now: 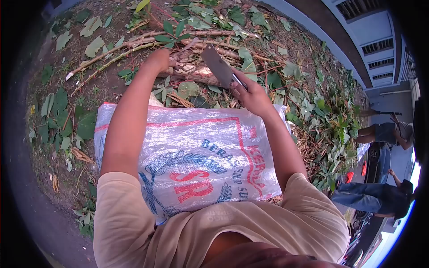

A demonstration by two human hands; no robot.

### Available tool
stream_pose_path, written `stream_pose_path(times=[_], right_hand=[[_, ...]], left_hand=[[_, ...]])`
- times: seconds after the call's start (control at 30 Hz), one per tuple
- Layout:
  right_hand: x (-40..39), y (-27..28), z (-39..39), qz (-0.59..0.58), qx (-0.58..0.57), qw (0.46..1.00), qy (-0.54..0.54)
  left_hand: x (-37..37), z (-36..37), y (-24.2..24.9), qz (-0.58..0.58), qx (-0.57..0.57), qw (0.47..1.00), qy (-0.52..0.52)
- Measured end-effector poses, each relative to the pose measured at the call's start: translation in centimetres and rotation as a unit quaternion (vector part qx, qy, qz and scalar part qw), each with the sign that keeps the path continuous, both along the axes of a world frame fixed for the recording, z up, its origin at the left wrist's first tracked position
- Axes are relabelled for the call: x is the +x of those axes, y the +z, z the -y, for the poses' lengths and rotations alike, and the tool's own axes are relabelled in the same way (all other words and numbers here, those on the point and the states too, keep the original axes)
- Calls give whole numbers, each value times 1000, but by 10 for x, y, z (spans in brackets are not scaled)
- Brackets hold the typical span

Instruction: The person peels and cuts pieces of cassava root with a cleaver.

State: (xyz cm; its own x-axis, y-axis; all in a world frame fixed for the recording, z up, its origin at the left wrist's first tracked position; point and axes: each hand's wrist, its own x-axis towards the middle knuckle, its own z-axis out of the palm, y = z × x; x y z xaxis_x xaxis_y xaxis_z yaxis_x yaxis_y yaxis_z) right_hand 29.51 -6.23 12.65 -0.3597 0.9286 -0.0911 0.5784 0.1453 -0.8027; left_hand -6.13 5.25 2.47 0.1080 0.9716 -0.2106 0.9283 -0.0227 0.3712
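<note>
My right hand [251, 94] is wrapped round the handle of a cleaver [217, 66], whose broad grey blade points up and to the left. Under the blade lies a thick piece of wood [196, 77] with a pale, bare face on top. My left hand [157, 61] is at the left end of this wood, fingers curled and mostly turned away. A leafy stem [172, 35] rises just beyond it; whether the fingers hold that or another stick is hidden. A white woven sack [196, 143] with red and blue print lies across my lap.
Long cut branches [129, 43] lie beyond the wood. Leaves and twigs [308, 107] litter the ground on both sides. To the right are two people, one in jeans [362, 196] and one in shorts [385, 133], near parked vehicles. A building wall [357, 40] runs along the upper right.
</note>
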Motion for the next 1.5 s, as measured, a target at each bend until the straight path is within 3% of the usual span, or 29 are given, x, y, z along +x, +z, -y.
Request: stream_pose_path(times=[0.07, 0.1, 0.17, 0.23, 0.3, 0.37, 0.4, 0.5, 0.6, 0.63, 0.7, 0.77, 0.83, 0.9, 0.93, 1.0, 1.07, 1.1, 1.17, 1.2, 1.27, 1.3, 1.33, 1.37, 1.4, 1.43, 1.5], right_hand=[[-10, 52, 7, 61, 110, 992, -31], [-14, 75, 13, 19, 107, 992, -57], [-20, 85, 14, -63, 151, 981, -99], [-24, 72, 19, -70, 145, 980, -120], [-24, 31, 30, 37, 85, 989, -118], [-6, -19, 21, 234, -28, 971, 50], [-4, -20, 18, 231, -29, 971, 57], [5, -7, 10, 69, 79, 994, 29], [-16, 56, 14, -75, -7, 996, -52], [-18, 60, 9, -131, 41, 989, -50], [-31, 90, 20, -167, 42, 979, -112], [-39, 63, 20, -194, 147, 961, -132], [-40, 20, 37, -15, 171, 977, -129], [3, -63, 20, 232, 137, 961, 65], [-4, -43, 21, 231, 140, 960, 69], [-16, 11, 17, 144, -64, 987, -21], [-27, 52, 21, 47, -86, 991, -92], [-26, 61, 19, 50, 27, 996, -71], [-35, 87, 22, -53, 53, 992, -100], [-39, 82, 23, -49, 51, 993, -96], [-51, 51, 26, -161, 217, 953, -141], [-51, 7, 30, -185, 241, 942, -145], [-34, -26, 36, -14, 214, 971, -104], [-36, -22, 38, 182, 83, 980, -14], [-9, -72, 27, 214, 115, 969, 51], [-14, -50, 26, 212, 120, 968, 52], [-24, 1, 13, 114, -47, 992, -24]], left_hand=[[-1, 0, 0, 60, 22, 998, -18], [-1, -6, -2, 50, 8, 999, -21], [-4, -6, -2, 62, 17, 998, -25], [0, 0, 7, 37, 22, 999, -19], [2, -2, 7, 23, 26, 999, -31], [3, -4, 6, 7, 28, 999, -29], [5, -1, 3, 10, 31, 999, -24], [2, -1, 0, 22, 32, 999, -22], [6, 7, 16, 14, 9, 1000, -8], [5, 1, 9, -22, 6, 1000, -10], [0, 0, 1, 6, 33, 999, -30], [1, -3, 3, 3, -9, 1000, -22], [4, -1, 5, -5, -16, 1000, -16], [1, -3, 3, -12, -14, 1000, -8], [2, -3, -6, -15, 7, 1000, -8], [5, -2, -6, -21, 41, 999, -11], [7, 2, 7, -19, -5, 1000, -6], [8, -1, 11, -20, -40, 999, -6], [6, -6, -1, -19, 5, 1000, -6], [7, -4, 1, -22, 9, 1000, -8], [4, -4, -5, -12, 23, 1000, -10], [5, -1, -3, -13, 25, 1000, -8], [7, 2, 3, -15, 5, 1000, -9], [6, 2, 9, -16, -11, 1000, -7], [5, 3, 7, -13, 17, 1000, 6], [8, 4, 5, -15, 21, 1000, 9], [7, 1, 1, -36, 5, 999, 1]])
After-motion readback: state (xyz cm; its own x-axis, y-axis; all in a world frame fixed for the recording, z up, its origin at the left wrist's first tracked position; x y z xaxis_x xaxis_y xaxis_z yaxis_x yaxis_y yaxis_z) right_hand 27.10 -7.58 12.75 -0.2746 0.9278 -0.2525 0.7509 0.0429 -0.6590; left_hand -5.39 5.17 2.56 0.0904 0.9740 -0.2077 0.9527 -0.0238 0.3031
